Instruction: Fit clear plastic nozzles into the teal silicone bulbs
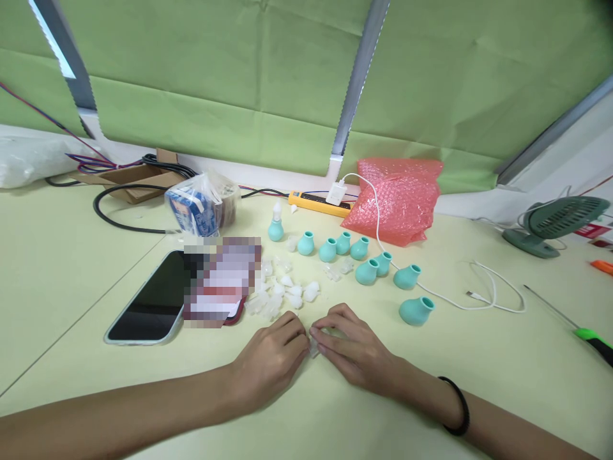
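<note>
My left hand [272,358] and my right hand [352,345] rest on the pale yellow table, fingertips meeting around a small clear plastic piece [315,346]. Both hands have curled fingers pinching it. Just beyond them lies a heap of several clear plastic tips [282,291]. Several teal rubber bulbs [368,271] stand scattered behind, one lying on its side [416,310] to the right of my right hand. One bulb [276,229] at the back carries a clear tip. A black band circles my right wrist.
A phone [151,300] lies face up at left beside a blurred card. A plastic bag of packets [204,204], a yellow power strip [318,203], pink bubble wrap [397,198], a white cable [479,297], a green fan [555,223] and a screwdriver [584,332] surround the area.
</note>
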A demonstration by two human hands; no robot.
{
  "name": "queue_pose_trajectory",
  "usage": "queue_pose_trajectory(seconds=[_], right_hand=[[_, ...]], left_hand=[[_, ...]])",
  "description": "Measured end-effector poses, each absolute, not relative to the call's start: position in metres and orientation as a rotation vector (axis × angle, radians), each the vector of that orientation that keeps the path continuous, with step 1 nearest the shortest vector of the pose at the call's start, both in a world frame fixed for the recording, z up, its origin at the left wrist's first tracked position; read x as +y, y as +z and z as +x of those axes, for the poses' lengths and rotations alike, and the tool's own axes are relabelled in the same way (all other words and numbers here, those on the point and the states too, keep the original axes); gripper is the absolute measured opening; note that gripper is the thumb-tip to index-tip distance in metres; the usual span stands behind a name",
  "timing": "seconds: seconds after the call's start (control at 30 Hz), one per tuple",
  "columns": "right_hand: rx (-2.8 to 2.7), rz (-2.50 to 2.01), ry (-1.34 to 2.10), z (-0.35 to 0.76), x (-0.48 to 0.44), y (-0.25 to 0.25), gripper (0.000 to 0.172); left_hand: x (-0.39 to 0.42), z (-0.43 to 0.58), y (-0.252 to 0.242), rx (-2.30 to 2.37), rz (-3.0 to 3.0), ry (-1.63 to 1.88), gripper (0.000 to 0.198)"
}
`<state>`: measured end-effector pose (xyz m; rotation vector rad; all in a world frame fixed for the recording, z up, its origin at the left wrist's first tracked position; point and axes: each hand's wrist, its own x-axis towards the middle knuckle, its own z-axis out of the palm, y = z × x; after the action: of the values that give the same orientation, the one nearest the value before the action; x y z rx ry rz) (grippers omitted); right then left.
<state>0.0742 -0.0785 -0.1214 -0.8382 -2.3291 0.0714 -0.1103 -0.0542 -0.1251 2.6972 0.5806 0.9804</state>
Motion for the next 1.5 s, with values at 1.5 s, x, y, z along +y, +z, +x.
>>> queue_pose_trajectory(seconds=[1.5], right_hand=[[-2.32,-0.803,0.169,0.0736,-0.0785,-0.117,0.019]], left_hand=[[-0.0536,-0.1127,-0.1302,0.582,2.723,0.905,0.019]])
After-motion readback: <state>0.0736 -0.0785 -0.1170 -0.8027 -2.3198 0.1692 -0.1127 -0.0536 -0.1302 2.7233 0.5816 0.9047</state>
